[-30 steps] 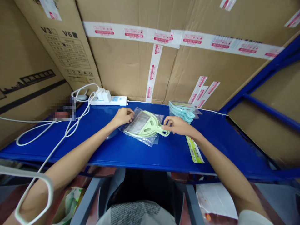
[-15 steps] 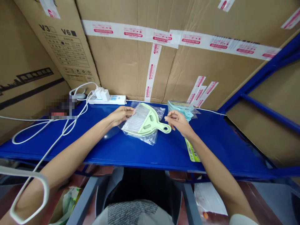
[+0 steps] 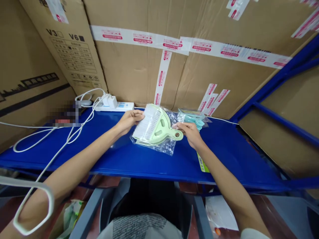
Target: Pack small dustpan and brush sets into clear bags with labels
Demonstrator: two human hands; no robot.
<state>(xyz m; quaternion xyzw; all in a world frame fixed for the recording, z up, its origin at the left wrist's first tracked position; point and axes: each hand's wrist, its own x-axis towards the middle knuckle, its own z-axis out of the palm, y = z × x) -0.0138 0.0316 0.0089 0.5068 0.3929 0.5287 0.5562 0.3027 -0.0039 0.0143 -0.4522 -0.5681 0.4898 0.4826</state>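
Note:
A light green hand brush [image 3: 163,127] with white bristles lies nested over a matching dustpan [image 3: 143,143], tilted slightly up off the table. Clear plastic bag [image 3: 169,149] shows beneath and around the set. My left hand [image 3: 130,121] is closed at the far left, pinching the set by the bristle side. At the other end, my right hand [image 3: 188,131] pinches the handle, thumb on top; skin shows through the hanging hole. What its other fingers touch behind the handle is hidden.
Behind my right hand lies a packet of light blue items [image 3: 193,119]. A yellow-green package [image 3: 203,163] sits partly under my right forearm. A white power strip [image 3: 122,106] and looping white cables [image 3: 71,134] occupy the blue table's [image 3: 149,166] left. Cardboard [image 3: 129,73] walls the back.
My right hand has moved left and closed on the handle. The brush and dustpan have risen and tilted a little, with the bag shifting right beneath them.

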